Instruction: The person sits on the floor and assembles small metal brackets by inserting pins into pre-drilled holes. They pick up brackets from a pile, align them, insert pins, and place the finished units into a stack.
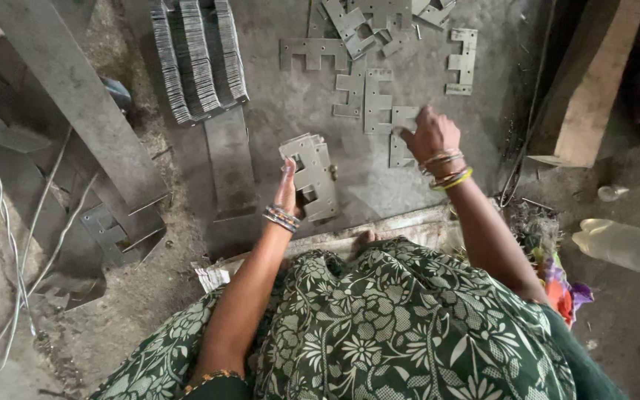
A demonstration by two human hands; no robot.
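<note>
At the far left a bent wire (1, 222) trailed over the floor (290, 111), and beyond it a row of stacked plates (198, 59) stood on edge. My left hand (288, 189) was closed on a small stack of notched metal plates (312, 178) — fingers wrapped round its near edge, the thumb flat against the side, the stack tilted up off the floor. Farther right, my right hand (431, 137) reached down onto the loose plates (379, 100) scattered flat on the floor; its fingers were curled together on one plate's edge, though I could not tell if they had gripped it. At the far right a clear plastic bottle (624, 248) lay on its side — contents unclear.
</note>
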